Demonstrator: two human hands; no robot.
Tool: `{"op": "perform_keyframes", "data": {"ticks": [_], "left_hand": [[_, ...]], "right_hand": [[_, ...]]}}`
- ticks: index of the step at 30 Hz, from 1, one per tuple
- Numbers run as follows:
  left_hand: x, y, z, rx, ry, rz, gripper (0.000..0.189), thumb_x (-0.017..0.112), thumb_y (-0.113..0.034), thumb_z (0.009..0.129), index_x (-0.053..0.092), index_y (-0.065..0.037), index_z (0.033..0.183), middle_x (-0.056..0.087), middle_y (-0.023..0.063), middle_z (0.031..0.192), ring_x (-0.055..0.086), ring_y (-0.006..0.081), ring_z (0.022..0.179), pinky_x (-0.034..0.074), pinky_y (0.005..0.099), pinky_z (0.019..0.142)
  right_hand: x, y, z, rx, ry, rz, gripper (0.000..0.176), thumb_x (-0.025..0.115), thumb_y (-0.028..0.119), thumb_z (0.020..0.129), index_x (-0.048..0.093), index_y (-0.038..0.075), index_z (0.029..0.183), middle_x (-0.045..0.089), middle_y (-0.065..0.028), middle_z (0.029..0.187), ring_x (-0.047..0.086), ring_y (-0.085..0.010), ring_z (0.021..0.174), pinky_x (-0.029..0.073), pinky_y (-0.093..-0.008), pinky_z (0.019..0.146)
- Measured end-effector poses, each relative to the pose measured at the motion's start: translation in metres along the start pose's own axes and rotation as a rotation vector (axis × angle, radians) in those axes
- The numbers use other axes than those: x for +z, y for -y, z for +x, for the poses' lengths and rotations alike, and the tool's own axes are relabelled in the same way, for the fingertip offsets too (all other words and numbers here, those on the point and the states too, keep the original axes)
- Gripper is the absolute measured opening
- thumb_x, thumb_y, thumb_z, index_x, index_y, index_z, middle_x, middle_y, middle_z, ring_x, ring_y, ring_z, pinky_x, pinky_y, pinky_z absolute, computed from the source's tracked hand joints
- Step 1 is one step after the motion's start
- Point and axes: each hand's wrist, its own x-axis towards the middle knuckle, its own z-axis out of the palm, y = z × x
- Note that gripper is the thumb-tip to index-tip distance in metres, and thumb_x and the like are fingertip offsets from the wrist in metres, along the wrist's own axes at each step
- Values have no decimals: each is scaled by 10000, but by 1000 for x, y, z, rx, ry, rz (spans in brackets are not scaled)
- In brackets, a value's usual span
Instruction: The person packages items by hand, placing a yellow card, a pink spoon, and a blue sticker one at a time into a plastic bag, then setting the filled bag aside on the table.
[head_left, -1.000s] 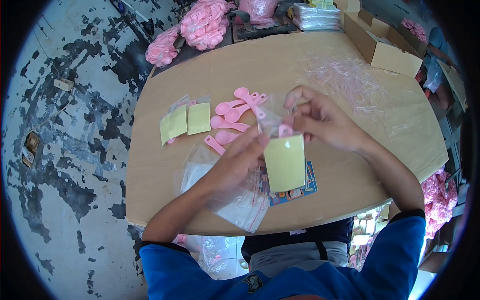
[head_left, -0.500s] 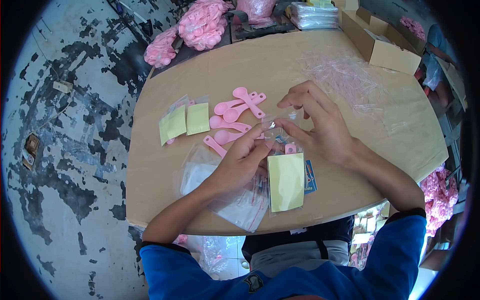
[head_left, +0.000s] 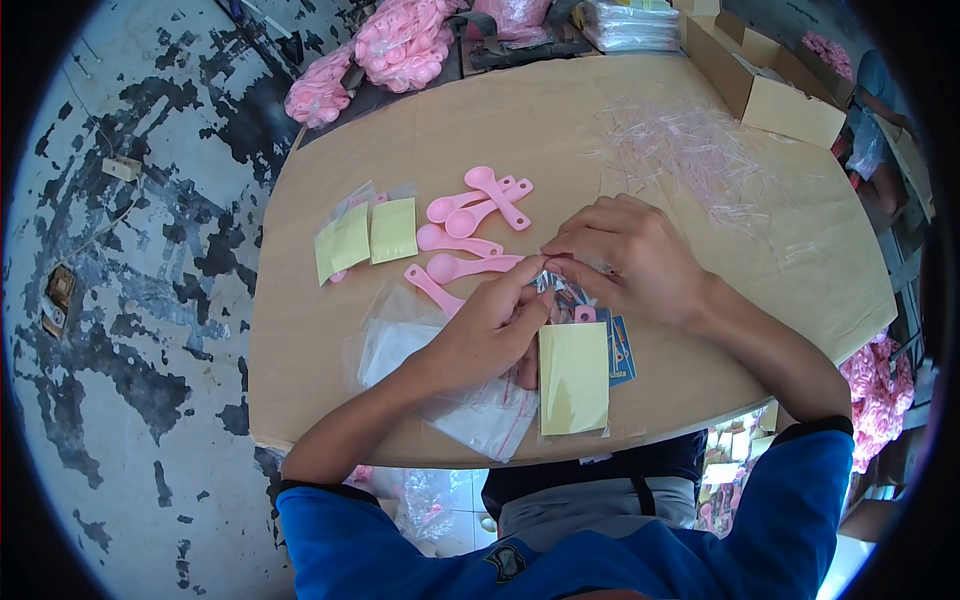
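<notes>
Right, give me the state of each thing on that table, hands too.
Left hand: pinching bag's top
Right hand: pinching there too
Held bag: filled; closure hidden
Yellow-carded packets: filled, lying down
Pink spoons: loose, unbagged
Clear bags: piled, overlapping
Blue card: partly covered
Clear strips: scattered
Cardboard box: open

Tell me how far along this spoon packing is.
Looks done: two yellow-card bags lying left of the loose pink spoons. In hand: another yellow-card bag with a spoon showing, the left hand and right hand at its top; whether it is sealed I cannot tell. Apparently left: those loose spoons, with clear bags nearby.
</notes>
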Motion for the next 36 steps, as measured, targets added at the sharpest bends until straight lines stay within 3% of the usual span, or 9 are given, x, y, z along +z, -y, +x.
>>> {"op": "perform_keyframes", "data": {"ticks": [2, 5, 11, 20, 26, 29, 32, 35, 36], "left_hand": [[3, -5, -3, -37, -34, -33, 457, 400, -96, 993, 280, 5, 1422, 583, 86, 732, 595, 149, 474, 486, 262, 427], [1, -3, -4, -23, 0, -32, 457, 391, -88, 989, 273, 11, 1420, 577, 94, 714, 589, 167, 439, 487, 263, 418], [1, -11, -5, -62, 37, 8, 452, 357, -78, 986, 272, 5, 1423, 572, 91, 693, 590, 160, 445, 489, 275, 421], [5, -9, -2, -133, 116, 21, 450, 339, -106, 1008, 247, -20, 1439, 589, 84, 698, 619, 161, 477, 523, 268, 466], [5, -14, -6, 9, 171, 187, 444, 360, -95, 1004, 301, -63, 1443, 593, 63, 718, 626, 141, 504, 516, 244, 466], [3, -14, -4, -54, 27, 2, 433, 405, -89, 993, 358, -71, 1423, 560, 28, 698, 593, 94, 535, 480, 236, 484], [-10, -15, -4, 25, -54, 68, 445, 447, -83, 977, 378, -62, 1417, 513, -10, 678, 526, 46, 579, 425, 211, 539], [-8, -6, -1, 108, -11, 102, 440, 395, -66, 976, 353, -60, 1413, 582, 51, 771, 576, 90, 531, 462, 225, 479], [-7, -5, -1, 110, 0, 114, 439, 383, -63, 975, 346, -58, 1413, 596, 64, 788, 586, 99, 522, 469, 228, 466]], "right_hand": [[2, 0, -1, 11, 5, 37, 138, 676, 189, 815, 701, 65, 872, 667, -68, 849, 637, -247, 779, 501, -370, 726], [3, 0, -1, 6, 6, 50, 125, 662, 171, 822, 698, 56, 856, 663, -74, 833, 634, -256, 763, 504, -371, 710], [0, -3, 0, -57, 42, 21, 125, 639, 157, 834, 673, 50, 887, 650, -85, 837, 633, -266, 773, 508, -375, 690], [-4, -5, -3, 16, 179, 16, 125, 630, 146, 817, 641, 50, 896, 644, -89, 807, 638, -293, 726, 509, -390, 655], [-15, -18, 5, 362, -87, 220, 106, 607, 91, 802, 634, 40, 890, 647, -87, 791, 636, -225, 685, 500, -350, 632], [-37, -23, 9, 416, -125, 368, 79, 594, 67, 812, 629, 26, 869, 638, -67, 804, 586, -112, 700, 462, -264, 593], [-40, -7, 10, 181, -76, 252, 113, 647, 91, 790, 645, 28, 884, 637, -82, 822, 603, -156, 765, 477, -284, 620], [-21, -1, 7, -44, -134, 80, 160, 670, 137, 784, 660, 58, 922, 644, -71, 877, 612, -238, 815, 514, -360, 687], [-17, -1, 4, -32, -104, 59, 172, 677, 152, 783, 661, 63, 930, 641, -69, 890, 606, -243, 837, 515, -364, 689]]}}
